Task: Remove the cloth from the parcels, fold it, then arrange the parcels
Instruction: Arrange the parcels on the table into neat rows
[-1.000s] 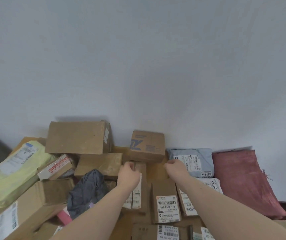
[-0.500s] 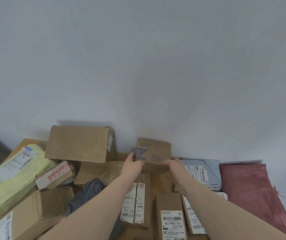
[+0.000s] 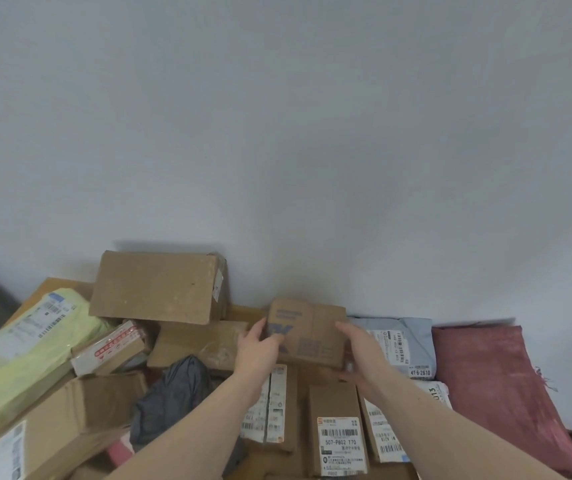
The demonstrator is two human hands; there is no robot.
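Against grey wall [image 3: 312, 133], both hands apparently clasp blue-printed cardboard parcel [image 3: 312, 336].

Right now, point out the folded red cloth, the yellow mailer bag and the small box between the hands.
folded red cloth [image 3: 492, 382], head view, middle of its top face.
yellow mailer bag [image 3: 18, 372], head view, plain yellow area below its label.
small box [image 3: 312, 336], head view, centre of its front face.

Both forearms extended forward; left hand [image 3: 258, 348] and right hand [image 3: 364, 355] gripping (fingers curled).
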